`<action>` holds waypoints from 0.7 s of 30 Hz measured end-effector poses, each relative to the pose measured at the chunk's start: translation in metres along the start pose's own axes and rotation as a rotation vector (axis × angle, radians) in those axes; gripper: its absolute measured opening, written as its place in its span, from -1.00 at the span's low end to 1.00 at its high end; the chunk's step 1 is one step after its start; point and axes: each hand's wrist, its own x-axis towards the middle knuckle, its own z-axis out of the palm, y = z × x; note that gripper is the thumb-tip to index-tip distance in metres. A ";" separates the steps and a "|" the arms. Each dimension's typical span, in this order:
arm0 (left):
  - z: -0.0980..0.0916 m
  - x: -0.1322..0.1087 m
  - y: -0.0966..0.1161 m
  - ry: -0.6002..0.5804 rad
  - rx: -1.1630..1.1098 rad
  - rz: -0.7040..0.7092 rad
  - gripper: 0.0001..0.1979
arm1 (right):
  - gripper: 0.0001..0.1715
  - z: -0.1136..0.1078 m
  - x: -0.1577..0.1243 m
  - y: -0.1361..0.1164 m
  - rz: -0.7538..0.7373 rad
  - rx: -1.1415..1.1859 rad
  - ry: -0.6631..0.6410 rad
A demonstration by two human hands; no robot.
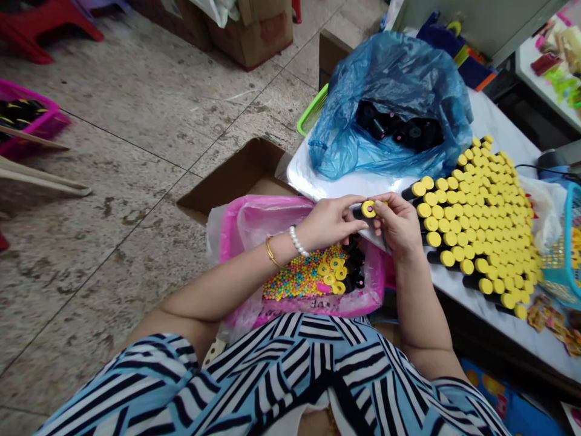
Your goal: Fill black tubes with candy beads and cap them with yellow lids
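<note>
Two bare hands meet at the centre, around a short black cylinder with a yellow ring-shaped cap and a pink centre (368,209). The right hand (397,221) pinches the yellow cap between thumb and fingers; the left hand (333,219) has thumb and forefinger spread either side of the black end, and whether its fingers grip it I cannot tell. A white pearl-like bracelet (298,241) and a gold-coloured bangle (273,253) circle the left wrist. Just below the fingers, toward the body, a bright pink plastic tray (376,297) lined with clear film contains small multicoloured round beads (290,275), loose yellow rings (333,269) and black pieces (356,269). Dark lettering on its near side is too unclear to read. Just right of the fingers, a crowd of black cylinders with flat yellow tops (481,218) stands packed on a white table (458,284). Beyond the fingertips, a crumpled translucent blue plastic bag (399,66) holds more black cylinders (408,130). Left of it lies an open brown cardboard box (240,169). Farther right is a light-blue plastic basket (570,242); far left of the fingers, a magenta plastic basket (49,124) sits beyond bare stone-patterned floor (113,181).
</note>
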 end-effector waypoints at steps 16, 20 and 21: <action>0.000 0.011 0.019 -0.154 -0.499 -0.304 -0.71 | -0.60 0.000 0.001 -0.004 0.020 -0.019 -0.044; 0.012 0.010 0.017 -0.067 -0.493 -0.324 -0.77 | -0.63 0.002 -0.001 0.003 -0.054 -0.076 0.020; 0.012 0.009 0.015 -0.060 -0.492 -0.334 -0.76 | -0.64 0.003 -0.002 0.004 -0.061 -0.079 0.044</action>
